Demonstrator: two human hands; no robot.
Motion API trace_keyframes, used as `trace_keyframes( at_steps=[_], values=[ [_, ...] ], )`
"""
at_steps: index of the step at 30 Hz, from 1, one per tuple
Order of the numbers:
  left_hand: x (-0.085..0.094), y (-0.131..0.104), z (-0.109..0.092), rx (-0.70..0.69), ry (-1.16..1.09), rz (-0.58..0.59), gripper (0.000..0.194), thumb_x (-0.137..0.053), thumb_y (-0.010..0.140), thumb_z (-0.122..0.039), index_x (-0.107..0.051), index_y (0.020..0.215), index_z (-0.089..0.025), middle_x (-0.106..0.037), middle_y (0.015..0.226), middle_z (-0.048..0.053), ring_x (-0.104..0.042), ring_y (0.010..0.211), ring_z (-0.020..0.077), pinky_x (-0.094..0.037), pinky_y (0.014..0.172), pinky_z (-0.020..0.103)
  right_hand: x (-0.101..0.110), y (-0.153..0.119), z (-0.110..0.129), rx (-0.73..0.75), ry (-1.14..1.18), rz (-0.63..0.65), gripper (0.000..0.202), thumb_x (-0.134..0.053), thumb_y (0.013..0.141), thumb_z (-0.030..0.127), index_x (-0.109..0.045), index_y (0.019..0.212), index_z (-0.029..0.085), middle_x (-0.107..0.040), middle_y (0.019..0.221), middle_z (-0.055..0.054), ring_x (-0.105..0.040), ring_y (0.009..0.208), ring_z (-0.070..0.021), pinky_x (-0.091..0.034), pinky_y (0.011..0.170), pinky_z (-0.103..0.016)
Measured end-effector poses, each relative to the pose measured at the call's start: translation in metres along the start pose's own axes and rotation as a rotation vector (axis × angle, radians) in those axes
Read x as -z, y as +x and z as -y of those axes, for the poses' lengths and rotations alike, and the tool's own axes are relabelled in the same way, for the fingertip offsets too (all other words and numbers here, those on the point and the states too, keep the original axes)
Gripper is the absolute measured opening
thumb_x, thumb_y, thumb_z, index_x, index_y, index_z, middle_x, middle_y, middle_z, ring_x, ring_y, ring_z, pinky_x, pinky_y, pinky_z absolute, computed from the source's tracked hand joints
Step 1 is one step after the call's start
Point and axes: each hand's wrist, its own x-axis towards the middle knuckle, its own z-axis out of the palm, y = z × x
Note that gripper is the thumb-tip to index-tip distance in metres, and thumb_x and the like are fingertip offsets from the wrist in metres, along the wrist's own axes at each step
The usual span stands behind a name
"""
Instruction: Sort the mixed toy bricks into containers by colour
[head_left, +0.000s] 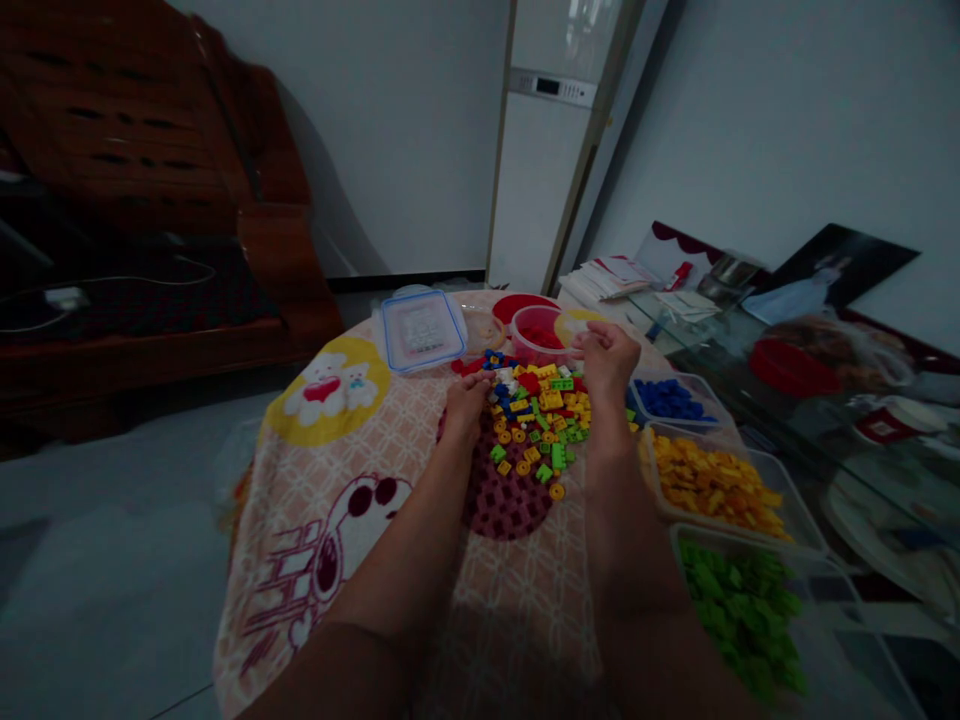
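Observation:
A mixed pile of toy building bricks (551,400), yellow, green, red, blue and white, lies loose on the table. My left hand (466,398) rests at the pile's left edge, fingers drawn together by the red and white bricks; whatever they hold is hidden. Over the pile's far right side, my right hand (611,355) is raised beside a clear round tub (517,350) of red bricks. Its thumb and fingers are pinched, and I cannot make out anything between them.
Along the right stand clear boxes of blue bricks (671,400), yellow bricks (712,480) and green bricks (742,610). A blue-rimmed lid (421,330) and a red round lid (517,305) lie at the back of the patterned tablecloth (420,430). A cluttered glass table (810,430) adjoins on the right.

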Motion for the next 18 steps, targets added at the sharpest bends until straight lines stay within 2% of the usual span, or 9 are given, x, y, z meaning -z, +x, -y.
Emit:
trace_keyframes(
  at_steps=[2, 5, 7, 10, 14, 18],
  values=[
    [0.000, 0.000, 0.000, 0.001, 0.017, 0.008, 0.014, -0.070, 0.063, -0.016, -0.078, 0.075, -0.016, -0.074, 0.072, 0.002, -0.062, 0.065, 0.0114, -0.048, 0.067, 0.023, 0.005, -0.008, -0.006, -0.010, -0.050, 0.057, 0.037, -0.056, 0.081, 0.028, -0.076, 0.107, 0.011, -0.075, 0.077, -0.006, -0.071, 0.065, -0.0203, -0.061, 0.064, -0.032],
    [0.001, 0.001, 0.001, 0.005, 0.043, 0.012, 0.015, -0.071, 0.064, -0.017, -0.079, 0.077, -0.016, -0.073, 0.071, 0.002, -0.061, 0.063, 0.0115, -0.048, 0.066, 0.024, 0.006, -0.028, -0.016, -0.035, -0.205, 0.221, 0.032, -0.057, 0.083, 0.031, -0.079, 0.097, 0.014, -0.074, 0.072, -0.005, -0.068, 0.060, -0.0203, -0.059, 0.061, -0.033],
    [0.001, 0.003, 0.002, 0.000, 0.047, 0.003, 0.015, -0.071, 0.064, -0.016, -0.078, 0.077, -0.016, -0.073, 0.072, 0.002, -0.062, 0.065, 0.0116, -0.048, 0.067, 0.024, 0.003, -0.038, -0.018, 0.020, -0.369, 0.317, 0.027, -0.060, 0.084, 0.032, -0.081, 0.092, 0.016, -0.076, 0.075, -0.005, -0.071, 0.068, -0.0213, -0.059, 0.071, -0.033],
    [0.000, 0.003, 0.002, -0.008, 0.039, 0.002, 0.015, -0.069, 0.064, -0.015, -0.078, 0.075, -0.016, -0.075, 0.073, 0.003, -0.064, 0.068, 0.0121, -0.050, 0.070, 0.024, -0.006, -0.047, -0.013, 0.138, -0.625, 0.401, 0.023, -0.068, 0.086, 0.035, -0.082, 0.094, 0.018, -0.080, 0.092, -0.008, -0.073, 0.089, -0.0235, -0.055, 0.088, -0.034],
    [0.000, 0.002, 0.001, -0.004, 0.038, 0.007, 0.015, -0.070, 0.062, -0.016, -0.078, 0.075, -0.016, -0.073, 0.069, 0.002, -0.061, 0.064, 0.0114, -0.049, 0.066, 0.023, -0.014, -0.055, -0.003, 0.183, -0.859, 0.494, 0.026, -0.068, 0.091, 0.039, -0.081, 0.100, 0.018, -0.080, 0.103, -0.013, -0.072, 0.102, -0.0257, -0.051, 0.092, -0.034],
    [0.000, 0.001, 0.000, -0.007, 0.036, 0.011, 0.016, -0.070, 0.062, -0.015, -0.078, 0.075, -0.016, -0.072, 0.067, 0.000, -0.060, 0.062, 0.0107, -0.050, 0.068, 0.023, -0.015, -0.058, -0.003, 0.188, -0.893, 0.522, 0.023, -0.068, 0.092, 0.033, -0.080, 0.100, 0.016, -0.079, 0.106, -0.014, -0.072, 0.104, -0.0262, -0.051, 0.092, -0.034]
  ],
)
